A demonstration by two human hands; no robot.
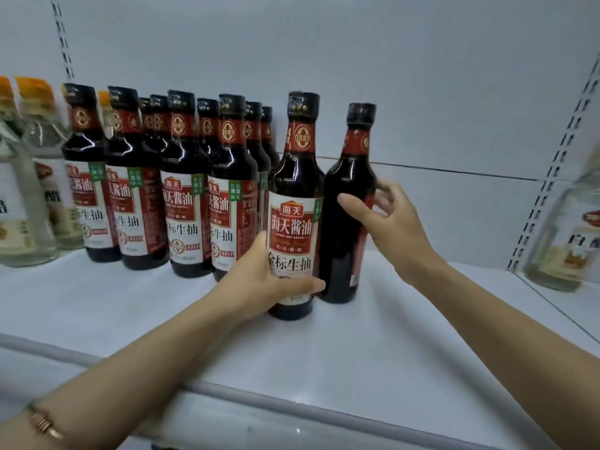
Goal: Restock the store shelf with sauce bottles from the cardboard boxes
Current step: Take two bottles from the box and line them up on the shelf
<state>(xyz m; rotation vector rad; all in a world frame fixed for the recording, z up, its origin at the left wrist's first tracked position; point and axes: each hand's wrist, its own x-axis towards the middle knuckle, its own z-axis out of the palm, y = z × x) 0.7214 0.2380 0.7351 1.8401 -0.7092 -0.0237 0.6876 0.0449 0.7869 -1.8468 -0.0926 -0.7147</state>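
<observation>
In the head view, the left hand (259,280) is wrapped low around a soy sauce bottle (293,222) that stands upright on the white shelf (406,336), its label facing out, while the right hand (386,219) lies against the turned bottle (345,222) just beside it, thumb across the dark front and fingers spread loosely round the far side, more a light steadying touch than a firm grasp. The two bottles stand so close that they touch or nearly touch. The likeliest trouble is a knock: both are tall, narrow at the neck and heavy at the shoulder, so a twist from the right hand to bring the label forward could rock the turned bottle against its neighbour, or tip it toward the open space on the right. The shelf looks smooth and glossy, so a base could slide rather than hold. A push leftward could also drive the labelled bottle into the stocked row (181,190) of matching bottles, which stand close together. The bottles appear to be dark glossy glass or hard plastic with paper labels in red and white and black shrink-wrapped caps. Clear bottles (29,196) with orange caps stand at the far left, and another pale one (565,228) stands blurred at the right edge. No cardboard box is in view.
</observation>
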